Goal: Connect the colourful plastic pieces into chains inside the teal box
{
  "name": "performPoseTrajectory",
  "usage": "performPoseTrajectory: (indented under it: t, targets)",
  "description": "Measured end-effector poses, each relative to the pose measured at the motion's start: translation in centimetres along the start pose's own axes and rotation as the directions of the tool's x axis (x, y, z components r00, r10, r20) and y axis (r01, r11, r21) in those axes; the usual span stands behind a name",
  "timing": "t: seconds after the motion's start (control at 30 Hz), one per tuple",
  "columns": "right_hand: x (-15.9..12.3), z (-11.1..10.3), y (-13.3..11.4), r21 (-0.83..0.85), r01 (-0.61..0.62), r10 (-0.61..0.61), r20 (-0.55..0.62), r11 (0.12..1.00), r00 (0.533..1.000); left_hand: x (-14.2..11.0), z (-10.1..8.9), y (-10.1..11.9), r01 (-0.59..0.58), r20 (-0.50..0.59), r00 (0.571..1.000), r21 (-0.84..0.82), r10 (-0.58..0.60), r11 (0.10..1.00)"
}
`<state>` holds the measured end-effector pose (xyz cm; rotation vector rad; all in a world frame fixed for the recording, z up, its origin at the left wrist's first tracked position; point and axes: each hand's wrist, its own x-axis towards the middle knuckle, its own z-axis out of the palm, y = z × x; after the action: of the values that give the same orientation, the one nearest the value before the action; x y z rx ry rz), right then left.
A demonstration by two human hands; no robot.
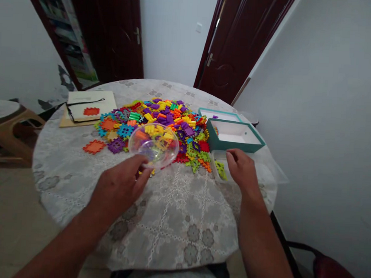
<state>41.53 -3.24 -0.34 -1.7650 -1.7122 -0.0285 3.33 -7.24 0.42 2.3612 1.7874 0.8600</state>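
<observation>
Left hand [119, 183] pinches near rim of clear plastic bowl [153, 154], at near side of colourful plastic block pile [171, 113] on table [181, 226]. Right hand [241, 169], fingers curled, at clear plastic container [213, 161] with green pieces [221, 170]; can't tell if gripping anything. Thin rim probably flexes: pinch firmly, hold bowl level, steer right hand clear of teal box [235, 146] just beyond.

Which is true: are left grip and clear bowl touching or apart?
Touching: the head view shows the left grip pinching the clear bowl by its rim.
</observation>
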Motion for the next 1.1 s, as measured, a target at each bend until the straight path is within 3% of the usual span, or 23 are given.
performPoseTrajectory:
  t: [0.07,0.13,0.23,0.33,0.47,0.7,0.87,1.0,1.1]
  targets:
    - [-0.4,-1.1,-1.2,0.18,0.118,-0.096,-0.127,0.977,0.987,-0.5,1.2,1.9,-0.076,0.055,0.995,-0.068,0.079,0.995]
    - [-1.5,-2.2,-2.7,0.343,0.262,-0.226,-0.141,0.902,0.964,-0.7,2.1,3.5,-0.129,0.101,0.985,-0.12,0.141,0.984]
    - [-3.8,-3.0,-5.1,0.47,0.432,-0.486,-0.007,0.77,0.874,-0.7,3.0,5.0,-0.18,0.142,0.969,-0.167,0.204,0.969]
    - [-5.7,-2.4,-6.4,0.382,0.533,-0.616,0.133,0.755,0.777,-0.5,3.7,5.6,-0.223,0.145,0.956,-0.2,0.254,0.954]
    - [-6.8,-1.7,-5.7,0.178,0.541,-0.569,0.211,0.822,0.795,-0.2,4.5,5.7,-0.293,0.143,0.932,-0.238,0.332,0.926]
    - [-8.6,-2.7,-5.3,0.112,0.544,-0.554,0.234,0.831,0.799,0.5,5.5,6.9,-0.343,0.112,0.917,-0.266,0.382,0.901]
    - [-8.3,-4.2,-3.1,-0.022,0.486,-0.485,0.037,0.874,0.873,0.1,4.9,6.3,-0.333,0.117,0.917,-0.3,0.38,0.894]
    - [-7.1,-6.8,0.6,-0.093,0.284,-0.298,-0.197,0.954,0.934,-0.6,3.8,2.6,-0.242,0.083,0.961,-0.202,0.263,0.949]
    - [-6.7,-7.6,2.4,-0.087,0.187,-0.204,-0.281,0.978,0.938,-1.0,3.5,-0.3,-0.142,0.075,0.985,-0.123,0.152,0.982]
